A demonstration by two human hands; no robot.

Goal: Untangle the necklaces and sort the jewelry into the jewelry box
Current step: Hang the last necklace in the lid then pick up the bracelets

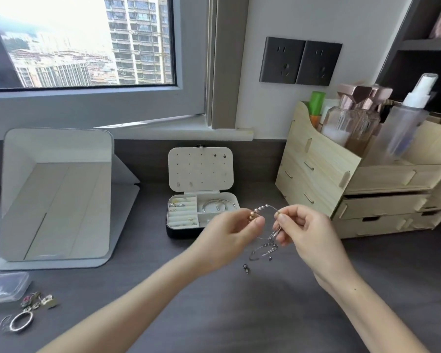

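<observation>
On a dark desk (214,301) by the window, left hand (229,233) and right hand (308,233) pinch a tangled beaded necklace (265,240) before the part-filled jewelry box (201,215); loose pieces (28,312) apparently remain unsorted.

Daylight enters through the window (82,42) at the upper left, its sky blown out to white. The dark tabletop (214,301) is softly, evenly lit, with only faint shadows. Wide-angle distortion bows the window frame and tilts the wooden organizer (321,169). The spray bottle (405,118) at the right edge is blurred.
</observation>
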